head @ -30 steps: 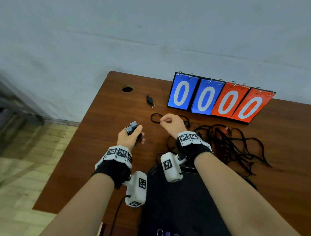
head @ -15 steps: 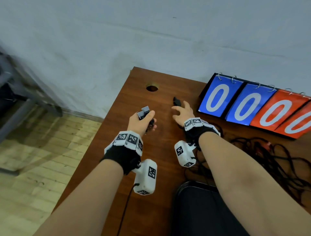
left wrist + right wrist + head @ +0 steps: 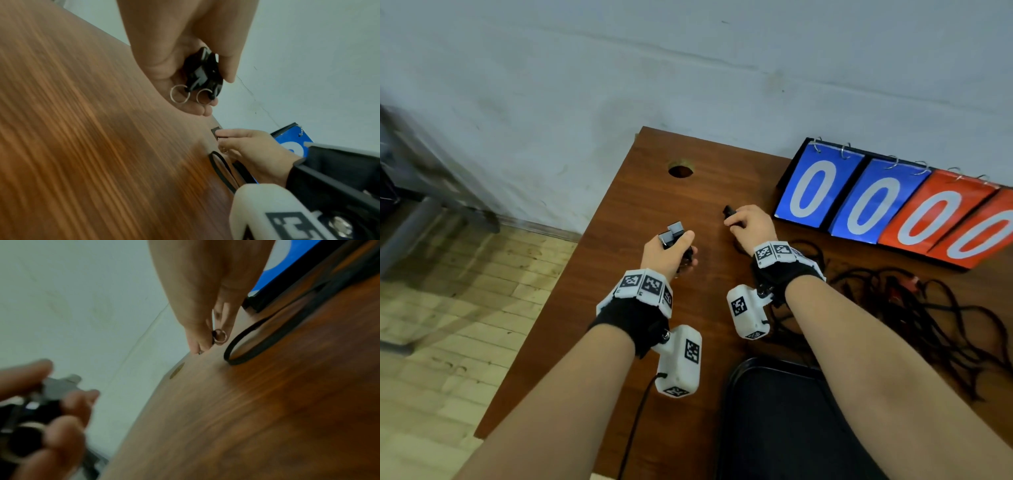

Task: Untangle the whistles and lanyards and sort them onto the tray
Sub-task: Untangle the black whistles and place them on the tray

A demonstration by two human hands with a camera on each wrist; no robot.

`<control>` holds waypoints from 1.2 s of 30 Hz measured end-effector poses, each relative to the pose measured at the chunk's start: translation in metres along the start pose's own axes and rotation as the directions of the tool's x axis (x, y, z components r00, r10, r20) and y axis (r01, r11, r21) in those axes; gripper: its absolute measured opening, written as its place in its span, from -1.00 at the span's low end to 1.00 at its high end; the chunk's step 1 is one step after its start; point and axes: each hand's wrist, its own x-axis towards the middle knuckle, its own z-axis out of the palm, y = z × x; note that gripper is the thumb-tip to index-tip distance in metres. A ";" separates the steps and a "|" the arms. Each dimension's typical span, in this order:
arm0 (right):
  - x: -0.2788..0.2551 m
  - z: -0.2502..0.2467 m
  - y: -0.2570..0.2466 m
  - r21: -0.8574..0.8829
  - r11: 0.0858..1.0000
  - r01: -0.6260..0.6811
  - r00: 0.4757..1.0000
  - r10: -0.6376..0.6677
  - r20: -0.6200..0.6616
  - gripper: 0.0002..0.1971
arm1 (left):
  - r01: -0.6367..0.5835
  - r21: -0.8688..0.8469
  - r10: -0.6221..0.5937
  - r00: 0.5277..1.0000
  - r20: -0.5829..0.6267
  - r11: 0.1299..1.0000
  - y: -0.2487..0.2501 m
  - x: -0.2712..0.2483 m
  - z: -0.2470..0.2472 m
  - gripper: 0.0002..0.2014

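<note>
My left hand [image 3: 671, 250] holds two black whistles [image 3: 673, 233] above the wooden table; in the left wrist view their bodies [image 3: 202, 73] sit in the curled fingers and two metal split rings [image 3: 180, 95] hang below. My right hand [image 3: 748, 222] pinches a third black whistle [image 3: 729, 211] lying on the table near the blue scoreboard cards; its ring [image 3: 219, 337] shows between the fingertips. A black lanyard loop [image 3: 244, 345] lies just beside that hand. A tangle of black lanyards [image 3: 914, 308] spreads on the table at right. The black tray [image 3: 784, 421] sits at the near edge between my forearms.
A flip scoreboard [image 3: 887, 209] with blue and red zero cards stands against the wall at back right. A round cable hole [image 3: 680, 170] is in the table's far left corner. The table's left edge [image 3: 571, 274] drops to a wooden floor.
My right hand left the lanyard loop, reached forward and took hold of the lone whistle near the scoreboard. The left hand kept its two whistles. The head view swung left.
</note>
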 end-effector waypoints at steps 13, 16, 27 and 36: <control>-0.163 -0.038 0.035 0.692 0.696 -0.192 0.981 0.149 0.122 -0.51 | 0.122 0.144 -0.148 0.971 0.188 0.982 -0.041 -0.075 0.063 -0.63; -0.200 -0.049 0.051 0.722 0.659 -0.210 0.977 0.171 0.128 -0.55 | 0.139 0.217 -0.197 0.940 0.277 0.966 -0.056 -0.106 0.082 -0.62; -0.327 -0.053 0.120 0.791 0.513 -0.334 0.921 0.357 0.158 -0.66 | 0.213 0.359 -0.340 0.877 0.340 0.909 -0.114 -0.219 0.130 -0.73; -0.389 -0.038 0.143 0.720 0.502 -0.478 0.878 0.298 0.375 -0.76 | 0.127 0.580 -0.335 0.903 0.268 0.805 -0.155 -0.268 0.123 -0.85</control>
